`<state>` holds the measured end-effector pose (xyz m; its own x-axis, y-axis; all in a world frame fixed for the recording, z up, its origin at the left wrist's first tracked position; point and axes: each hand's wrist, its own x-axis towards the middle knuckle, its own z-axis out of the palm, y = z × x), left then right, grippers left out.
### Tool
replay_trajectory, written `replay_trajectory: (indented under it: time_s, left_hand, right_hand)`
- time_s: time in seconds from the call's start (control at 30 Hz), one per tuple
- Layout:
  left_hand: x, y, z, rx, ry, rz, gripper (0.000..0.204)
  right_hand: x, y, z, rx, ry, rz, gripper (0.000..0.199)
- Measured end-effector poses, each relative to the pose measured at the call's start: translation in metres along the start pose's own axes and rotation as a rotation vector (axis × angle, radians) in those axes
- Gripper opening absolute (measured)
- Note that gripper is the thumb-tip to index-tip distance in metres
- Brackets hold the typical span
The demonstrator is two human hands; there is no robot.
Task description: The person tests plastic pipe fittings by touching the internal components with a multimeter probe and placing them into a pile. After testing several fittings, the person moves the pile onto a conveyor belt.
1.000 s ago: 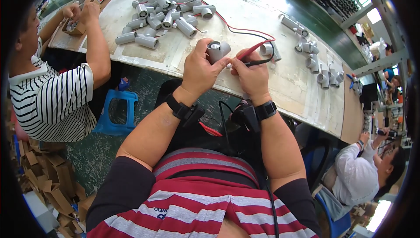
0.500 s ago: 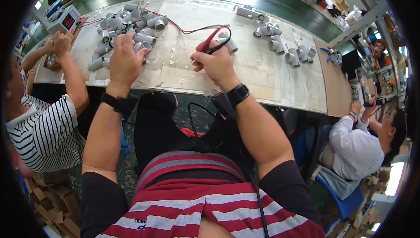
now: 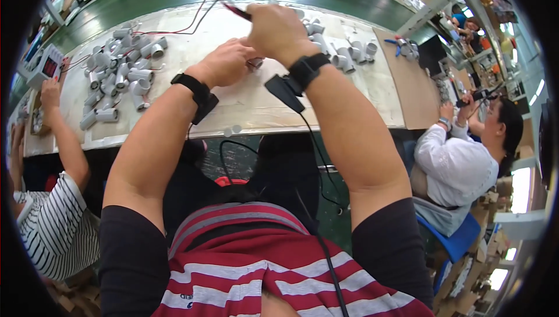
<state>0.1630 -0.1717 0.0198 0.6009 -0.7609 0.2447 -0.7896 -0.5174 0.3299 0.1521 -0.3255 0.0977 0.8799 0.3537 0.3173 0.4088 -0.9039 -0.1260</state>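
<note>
Right grip (image 3: pixel 278 33) clamped on red-and-black insulated wire leads (image 3: pixel 237 11); left grip (image 3: pixel 224 64) closure hidden, cannot tell. Grey rounded part (image 3: pixel 254 63), mostly covered, just below grips. Risk: trailing leads snagging grey cylindrical plastic housings (image 3: pixel 140 75) left of grips.

Pale worktable (image 3: pixel 372 94), heap of grey cylindrical fittings (image 3: pixel 121 76) at left, smaller cluster (image 3: pixel 346 61) at right, brown sheet (image 3: pixel 410 93) beyond

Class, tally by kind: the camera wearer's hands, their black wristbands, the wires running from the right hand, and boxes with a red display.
Hands: 2 (left hand, right hand)
Black wristbands: 2
Wires: 2 (1 red, 1 black)
Box with a red display: 1
Total: 7
Left out: grey fittings, which overlap too much to count.
</note>
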Motion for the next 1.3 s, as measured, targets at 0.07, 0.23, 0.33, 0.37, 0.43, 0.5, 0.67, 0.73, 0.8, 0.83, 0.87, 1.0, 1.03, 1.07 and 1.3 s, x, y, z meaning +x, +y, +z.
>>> replay_trajectory:
  time_s: [0.07,0.23,0.33,0.37,0.43,0.5,0.67,0.73,0.8,0.83,0.87,1.0,1.03,1.07,1.3]
  left_hand:
    - [-0.011,0.017,0.001,-0.074,0.059,-0.171,0.035]
    - [-0.083,0.038,-0.008,-0.272,0.258,-0.535,0.026]
    - [-0.127,0.028,0.002,-0.560,0.364,-0.728,0.027]
    - [-0.138,0.025,0.006,-0.710,0.421,-0.801,0.029]
    - [-0.154,0.028,0.010,-0.692,0.470,-0.841,0.031]
    - [-0.162,0.039,0.010,-0.657,0.557,-0.873,0.035]
    - [-0.167,0.059,0.006,-0.588,0.641,-0.801,0.036]
    - [-0.165,0.063,0.000,-0.539,0.606,-0.818,0.036]
    - [-0.164,0.062,0.000,-0.515,0.590,-0.828,0.036]
    - [-0.163,0.061,0.001,-0.515,0.594,-0.826,0.036]
    - [-0.163,0.059,0.002,-0.514,0.598,-0.824,0.035]
    - [-0.161,0.057,0.004,-0.522,0.609,-0.825,0.035]
    - [-0.161,0.057,0.004,-0.526,0.613,-0.826,0.034]
    - [-0.161,0.057,0.005,-0.527,0.614,-0.827,0.034]
    - [-0.164,0.056,0.015,-0.650,0.650,-0.803,0.032]
  right_hand:
    - [-0.013,0.014,0.007,0.111,0.092,0.098,0.018]
    - [-0.056,0.002,0.041,0.756,-0.040,0.297,0.015]
    - [-0.068,-0.021,0.074,1.257,-0.045,0.447,0.015]
    - [-0.069,-0.028,0.080,1.266,-0.067,0.442,0.015]
    - [-0.073,-0.039,0.088,1.462,-0.040,0.470,0.015]
    - [-0.076,-0.047,0.091,1.555,-0.030,0.487,0.016]
    - [-0.081,-0.061,0.096,1.504,0.000,0.504,0.016]
    - [-0.082,-0.063,0.098,1.528,0.006,0.516,0.017]
    - [-0.081,-0.064,0.100,1.500,-0.009,0.514,0.017]
    - [-0.081,-0.064,0.101,1.476,-0.021,0.510,0.017]
    - [-0.081,-0.064,0.102,1.452,-0.033,0.505,0.018]
    - [-0.079,-0.064,0.105,1.388,-0.045,0.480,0.018]
    - [-0.079,-0.064,0.105,1.388,-0.047,0.480,0.018]
    - [-0.080,-0.064,0.105,1.387,-0.045,0.479,0.018]
    - [-0.081,-0.068,0.104,1.291,-0.031,0.464,0.017]
